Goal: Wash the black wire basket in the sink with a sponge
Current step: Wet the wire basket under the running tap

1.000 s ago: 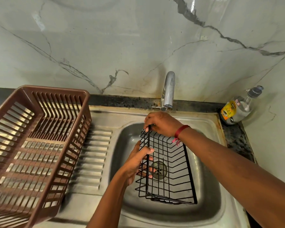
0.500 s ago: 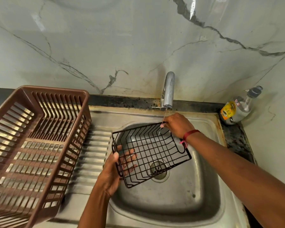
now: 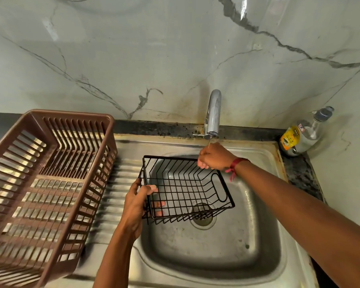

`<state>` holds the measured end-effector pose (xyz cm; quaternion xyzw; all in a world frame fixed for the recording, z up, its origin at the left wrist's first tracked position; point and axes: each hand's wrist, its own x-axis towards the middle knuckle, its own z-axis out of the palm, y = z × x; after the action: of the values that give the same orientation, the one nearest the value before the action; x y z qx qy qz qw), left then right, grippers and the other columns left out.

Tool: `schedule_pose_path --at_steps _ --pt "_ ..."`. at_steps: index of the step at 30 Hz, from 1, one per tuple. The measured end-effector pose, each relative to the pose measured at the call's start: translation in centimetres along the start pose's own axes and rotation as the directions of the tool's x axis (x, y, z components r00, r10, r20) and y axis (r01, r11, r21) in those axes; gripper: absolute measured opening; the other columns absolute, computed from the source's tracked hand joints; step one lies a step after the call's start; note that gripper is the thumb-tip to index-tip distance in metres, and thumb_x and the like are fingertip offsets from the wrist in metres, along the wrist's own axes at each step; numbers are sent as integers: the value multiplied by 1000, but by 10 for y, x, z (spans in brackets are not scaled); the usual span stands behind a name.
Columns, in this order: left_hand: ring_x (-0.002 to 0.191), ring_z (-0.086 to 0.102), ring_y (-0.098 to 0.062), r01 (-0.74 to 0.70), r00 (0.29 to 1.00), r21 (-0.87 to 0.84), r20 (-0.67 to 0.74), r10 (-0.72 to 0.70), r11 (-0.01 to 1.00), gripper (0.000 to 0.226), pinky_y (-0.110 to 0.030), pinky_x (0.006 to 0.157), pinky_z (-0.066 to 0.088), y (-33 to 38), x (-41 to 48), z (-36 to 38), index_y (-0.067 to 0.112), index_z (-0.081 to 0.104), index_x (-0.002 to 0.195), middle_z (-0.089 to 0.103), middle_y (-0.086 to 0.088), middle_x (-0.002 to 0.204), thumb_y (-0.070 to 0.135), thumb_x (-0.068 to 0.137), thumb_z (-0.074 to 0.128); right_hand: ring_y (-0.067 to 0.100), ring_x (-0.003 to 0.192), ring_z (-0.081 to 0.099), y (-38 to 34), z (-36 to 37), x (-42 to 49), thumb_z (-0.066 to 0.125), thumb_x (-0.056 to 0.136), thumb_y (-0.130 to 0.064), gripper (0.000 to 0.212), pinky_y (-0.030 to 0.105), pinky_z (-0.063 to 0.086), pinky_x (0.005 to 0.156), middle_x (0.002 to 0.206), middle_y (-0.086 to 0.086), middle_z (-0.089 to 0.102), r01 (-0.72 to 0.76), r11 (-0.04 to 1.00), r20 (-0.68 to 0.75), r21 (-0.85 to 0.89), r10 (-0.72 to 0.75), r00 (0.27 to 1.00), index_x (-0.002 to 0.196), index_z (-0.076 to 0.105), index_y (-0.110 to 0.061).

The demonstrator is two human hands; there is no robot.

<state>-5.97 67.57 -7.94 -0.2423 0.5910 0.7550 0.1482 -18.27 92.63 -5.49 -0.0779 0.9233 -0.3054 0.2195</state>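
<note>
Head view: left hand (image 3: 137,204), right hand (image 3: 215,157) tight on wire basket (image 3: 186,185) under tap (image 3: 213,113)

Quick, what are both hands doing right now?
Left hand: grips the black wire basket at its near-left corner.
Right hand: grips its far rim.

Glossy white marble wall (image 3: 133,59) w/ grey veins; dark speckled countertop (image 3: 154,128) strip at its base.

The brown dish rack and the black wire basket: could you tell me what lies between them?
In the head view, the ribbed drainboard lies between the dish rack and the basket, whose left edge the left hand grips.
</note>
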Motion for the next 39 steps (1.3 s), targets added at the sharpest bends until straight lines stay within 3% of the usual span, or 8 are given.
schedule_pose_path --at_steps 3,7,10,13,16,26,34,39 --pt "89 72 -50 23 999 -6 24 -23 1000 72 -46 66 60 1 0 2 12 56 108 65 -27 127 52 51 75 11 78 69 8 -4 2 54 82 0 23 30 53 87 84 6 75 -19 997 46 -72 22 999 80 76 -1" --pt "88 74 -45 35 999 -29 26 -34 999 83 -67 87 55 -1 2 0 4 56 118 63 -29 134 53 53 75 2 79 69 6 -5 -2 56 80 8 19 14 53 72 91 7 75 -5 1000 -21 30 6 1000 80 74 2" --pt "89 73 -47 50 998 -26 36 -49 998 92 -74 91 51 2 2 3 -2 54 125 61 -30 134 53 54 75 13 84 70 15 -10 1 62 81 0 13 30 53 85 84 5 75 31 997 -73 -74 -36 997 77 75 -2" --pt "89 71 -47 6 999 7 46 -6 1000 76 -70 86 54 5 -1 11 8 57 114 61 -31 131 51 54 74 7 82 68 11 -9 0 62 82 -1 16 27 52 87 87 1 75 58 987 -16 -151 -61 998 84 77 -7" --pt "89 72 -44 1 999 17 50 -2 1000 76 -56 77 60 5 -2 18 15 59 117 65 -26 127 53 53 73 11 78 71 -1 -7 -1 55 84 9 21 18 56 76 89 6 74 54 998 2 21 -54 999 91 74 2" --pt "84 75 -38 6 997 86 78 -13 996 82 -49 70 64 -3 -2 35 14 60 126 78 -5 97 52 55 73 8 77 71 -26 -9 -1 56 88 -11 21 30 57 83 84 4 75 64 998 56 -2 -64 996 86 76 -6" --pt "101 74 -41 35 998 65 53 -38 997 99 -49 74 64 -8 0 48 16 52 143 72 -13 121 54 56 78 15 93 67 -41 -13 -5 52 85 -1 23 34 50 91 97 6 75 130 988 95 -78 -122 988 76 73 -4" --pt "106 72 -46 49 997 69 58 -53 996 92 -57 83 63 -11 4 50 17 57 136 70 -15 126 55 55 78 15 91 70 -41 -13 -2 51 87 4 25 32 56 88 99 9 73 119 993 66 4 -119 991 100 72 2"
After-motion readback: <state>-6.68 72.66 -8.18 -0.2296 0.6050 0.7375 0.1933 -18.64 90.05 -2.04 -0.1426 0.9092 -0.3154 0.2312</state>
